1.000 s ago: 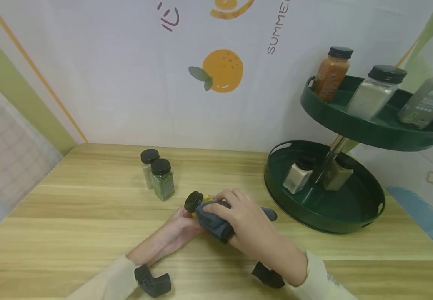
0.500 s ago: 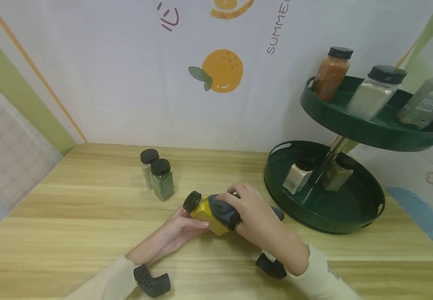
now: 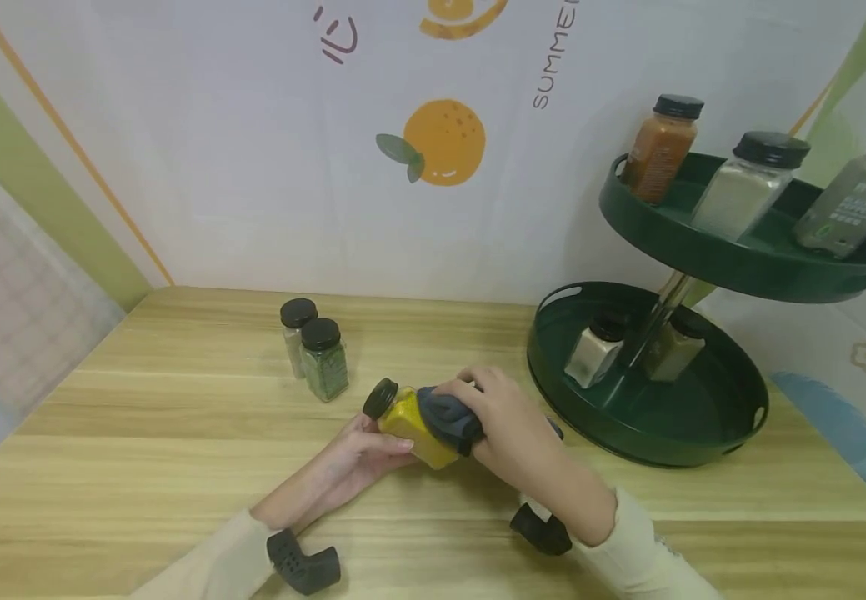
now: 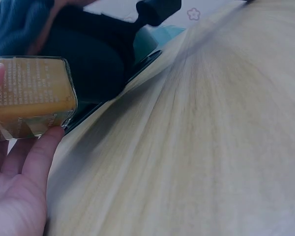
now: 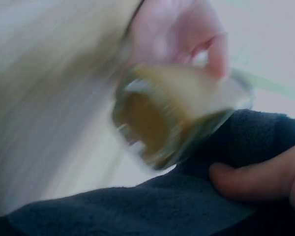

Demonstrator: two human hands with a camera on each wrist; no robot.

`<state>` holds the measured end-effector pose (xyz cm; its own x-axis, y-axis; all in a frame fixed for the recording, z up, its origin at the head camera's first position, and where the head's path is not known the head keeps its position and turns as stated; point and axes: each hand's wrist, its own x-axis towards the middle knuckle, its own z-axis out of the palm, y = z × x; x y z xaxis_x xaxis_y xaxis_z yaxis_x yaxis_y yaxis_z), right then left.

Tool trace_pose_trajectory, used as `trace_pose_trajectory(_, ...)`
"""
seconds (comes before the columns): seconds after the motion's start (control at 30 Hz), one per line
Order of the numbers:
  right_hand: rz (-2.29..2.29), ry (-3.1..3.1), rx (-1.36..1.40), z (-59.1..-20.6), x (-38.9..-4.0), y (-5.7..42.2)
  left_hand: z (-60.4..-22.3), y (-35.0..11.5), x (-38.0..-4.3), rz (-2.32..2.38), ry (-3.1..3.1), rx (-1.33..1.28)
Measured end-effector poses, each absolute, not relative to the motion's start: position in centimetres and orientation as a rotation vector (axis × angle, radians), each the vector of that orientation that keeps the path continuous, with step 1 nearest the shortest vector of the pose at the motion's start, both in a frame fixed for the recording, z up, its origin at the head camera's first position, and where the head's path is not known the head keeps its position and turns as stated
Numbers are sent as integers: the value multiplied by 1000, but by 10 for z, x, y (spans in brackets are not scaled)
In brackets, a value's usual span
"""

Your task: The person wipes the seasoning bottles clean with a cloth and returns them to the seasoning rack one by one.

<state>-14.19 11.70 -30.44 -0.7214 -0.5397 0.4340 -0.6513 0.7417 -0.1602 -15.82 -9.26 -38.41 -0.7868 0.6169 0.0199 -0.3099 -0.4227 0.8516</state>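
Observation:
My left hand (image 3: 361, 458) grips a square spice jar (image 3: 419, 429) of yellow powder with a black lid. The jar is tilted above the table, lid toward the upper left. In the left wrist view, the printed label on the jar (image 4: 32, 83) shows, with the fingers beneath. My right hand (image 3: 511, 429) holds a bunched dark blue-grey cloth (image 3: 449, 417) against the jar's right side. Seen from the right wrist, the thumb presses on the cloth (image 5: 187, 201) and the jar's base (image 5: 145, 123) faces the camera, blurred.
Two black-lidded jars, one pale (image 3: 292, 340) and one green (image 3: 325, 367), stand behind to the left. A dark green two-tier rack (image 3: 650, 433) at the right bears several spice jars. Behind the wooden table (image 3: 177, 442) hangs a printed white curtain (image 3: 267, 183).
The right hand with the cloth has shifted slightly right, uncovering most of the yellow jar that the cloth covered a second ago. The left hand keeps its grip and has barely moved.

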Motion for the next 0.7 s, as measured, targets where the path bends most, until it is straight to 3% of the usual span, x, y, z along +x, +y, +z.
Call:
trace_pose_trajectory(0.2, 408, -2599, 876, -310, -148, 121, -384, -93, -157, 2216, 1221, 434)
trace_pose_trajectory(0.53, 366, -2593, 1041, -292, -119, 105, -385, -95, -158, 2240, 1162, 489)
trace_pose_trajectory(0.7, 390, -2602, 964, -298, -128, 109, -384, -93, -159, 2252, 1162, 446)
